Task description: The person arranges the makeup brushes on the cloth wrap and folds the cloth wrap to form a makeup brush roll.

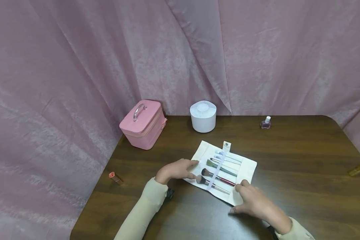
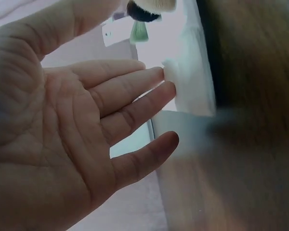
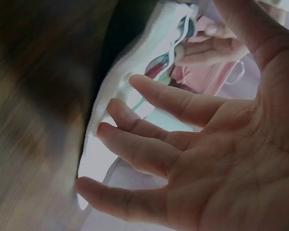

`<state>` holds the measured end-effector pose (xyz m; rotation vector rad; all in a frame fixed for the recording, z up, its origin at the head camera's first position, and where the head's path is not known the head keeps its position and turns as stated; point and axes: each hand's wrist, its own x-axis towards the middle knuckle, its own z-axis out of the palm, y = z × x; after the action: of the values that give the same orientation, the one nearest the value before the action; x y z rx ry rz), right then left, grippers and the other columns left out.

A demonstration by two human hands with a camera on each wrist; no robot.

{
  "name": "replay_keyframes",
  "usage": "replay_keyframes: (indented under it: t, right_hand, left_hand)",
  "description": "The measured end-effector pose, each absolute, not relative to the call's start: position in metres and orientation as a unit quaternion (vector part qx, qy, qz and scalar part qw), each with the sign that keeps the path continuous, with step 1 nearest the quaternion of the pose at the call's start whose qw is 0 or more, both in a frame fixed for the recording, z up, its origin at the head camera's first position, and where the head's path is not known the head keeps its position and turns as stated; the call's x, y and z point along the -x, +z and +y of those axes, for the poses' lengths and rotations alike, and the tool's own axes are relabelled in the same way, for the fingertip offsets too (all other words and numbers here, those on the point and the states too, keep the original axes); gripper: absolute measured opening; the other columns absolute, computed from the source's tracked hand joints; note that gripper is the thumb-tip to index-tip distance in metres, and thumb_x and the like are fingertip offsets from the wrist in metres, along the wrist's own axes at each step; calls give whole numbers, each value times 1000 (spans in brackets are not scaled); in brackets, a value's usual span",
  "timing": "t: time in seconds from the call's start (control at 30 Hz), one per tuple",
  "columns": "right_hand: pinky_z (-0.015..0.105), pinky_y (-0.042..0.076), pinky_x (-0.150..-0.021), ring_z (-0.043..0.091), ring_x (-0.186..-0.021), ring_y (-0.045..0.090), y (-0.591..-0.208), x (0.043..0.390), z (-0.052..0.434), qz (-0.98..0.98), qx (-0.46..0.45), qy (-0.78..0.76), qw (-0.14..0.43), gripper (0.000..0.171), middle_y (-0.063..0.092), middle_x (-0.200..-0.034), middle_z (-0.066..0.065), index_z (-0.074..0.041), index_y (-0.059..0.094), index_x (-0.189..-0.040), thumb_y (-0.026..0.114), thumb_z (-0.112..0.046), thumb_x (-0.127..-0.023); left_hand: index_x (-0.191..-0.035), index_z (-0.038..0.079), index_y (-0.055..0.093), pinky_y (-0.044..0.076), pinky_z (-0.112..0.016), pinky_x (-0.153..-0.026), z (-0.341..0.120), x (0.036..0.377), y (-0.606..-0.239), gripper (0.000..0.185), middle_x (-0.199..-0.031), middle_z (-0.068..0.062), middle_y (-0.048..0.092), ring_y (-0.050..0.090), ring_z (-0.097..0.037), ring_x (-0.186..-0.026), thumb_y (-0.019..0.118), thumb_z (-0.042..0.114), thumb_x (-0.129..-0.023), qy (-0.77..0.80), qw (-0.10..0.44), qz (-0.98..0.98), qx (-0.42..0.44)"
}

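Head view first, from the left: a lipstick [image 1: 116, 178] lies on the table [image 1: 300, 146] well to the outside of the left hand [image 1: 175, 170], and a pink vanity case [image 1: 143, 124] stands shut beyond those fingers, so its contents cannot be told. The left hand lies flat with fingers straight and fairly close together, their tips touching the near-left edge of the cream brush roll [image 1: 224, 170], which lies unrolled on the table between the two hands. The left wrist view shows the same: straight fingers [image 2: 135, 86] meeting the white fabric edge [image 2: 190, 86], nothing pinched.

The roll is the one open holder here. It carries about five makeup brushes [image 1: 218, 170] side by side under a pale strap, heads toward the left fingers, handles tucked into the pocket near the right fingers. It looks like thin, soft cloth, light and floppy; it would likely sag if lifted by one corner, and the brushes could slide out, so both short edges seem the sound places to take hold.

Beyond the roll stands a white round container [image 1: 203, 116] with its lid on, contents hidden. The right hand [image 1: 252, 200] rests at the roll's near-right corner, fingers spread, relaxed and lightly bent, touching the cloth without gripping. Farther off are a nail polish bottle [image 1: 266, 122] and a gold tube [image 1: 358, 169].
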<state>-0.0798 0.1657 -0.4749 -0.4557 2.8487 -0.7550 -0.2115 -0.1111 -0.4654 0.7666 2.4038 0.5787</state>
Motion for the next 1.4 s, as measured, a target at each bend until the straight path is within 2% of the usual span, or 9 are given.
replay_keyframes:
  t: [0.1,0.2,0.3,0.4,0.53,0.73,1.07,1.27,1.4]
  right_hand:
    - [41,48,-65,19,-70,52,-476,83,170,956,154,-236,76,66,52,-93,4,-2,68,-102,98,-36,-53]
    - [46,50,-69,22,-72,55,-475,88,174,961,142,-222,85,65,54,-95,4,-3,68,-101,98,-31,-51]
    - [47,49,-69,23,-72,56,-474,93,177,963,138,-214,88,60,55,-96,3,-3,69,-99,98,-26,-52]
    - [44,48,-66,21,-70,54,-473,98,181,964,141,-210,86,53,55,-95,2,-5,67,-94,97,-20,-53]
    - [40,46,-63,21,-70,51,-474,102,188,961,144,-216,89,47,55,-95,0,-7,67,-93,93,-14,-54]
    - [40,46,-67,21,-75,51,-475,107,195,955,166,-227,89,41,54,-101,2,-5,68,-95,86,-10,-59]
    - [51,53,-72,32,-90,64,-481,110,198,945,217,-245,19,11,59,-117,19,-7,64,-85,73,-1,-83]
    - [38,44,-63,16,-71,47,-478,117,201,937,238,-256,7,25,49,-81,-2,-12,50,-80,67,1,-91]
    - [37,42,-62,14,-68,43,-476,120,206,935,222,-273,33,21,43,-74,-6,-12,51,-83,65,0,-93]
  left_hand:
    - [-148,1,49,39,-33,-109,-109,205,-466,68,-147,-10,54,51,-20,-130,79,19,-90,175,250,901,-307]
    - [-127,-1,62,48,-29,-92,-106,200,-466,56,-120,-11,68,60,-18,-104,86,19,-81,142,224,904,-335]
    - [-106,5,64,47,-28,-77,-105,194,-465,44,-94,-3,64,52,-15,-86,91,21,-75,122,209,908,-342]
    - [-103,9,63,45,-27,-76,-104,186,-466,44,-90,3,58,49,-12,-85,92,24,-74,108,197,913,-341]
    - [-113,10,63,45,-31,-84,-102,176,-468,50,-101,4,60,53,-12,-96,90,31,-77,87,189,919,-336]
    - [-139,9,56,36,-45,-110,-98,165,-472,73,-145,-8,51,46,-21,-135,88,34,-79,71,198,927,-310]
    - [-151,6,46,33,-50,-113,-95,155,-474,71,-159,-11,36,34,-27,-145,74,34,-93,35,191,936,-293]
    - [-153,7,44,28,-58,-114,-97,149,-477,66,-164,-11,28,29,-32,-148,67,35,-98,21,200,934,-294]
    - [-148,8,51,30,-59,-111,-99,153,-478,51,-161,-10,34,35,-31,-146,57,33,-104,30,186,932,-308]
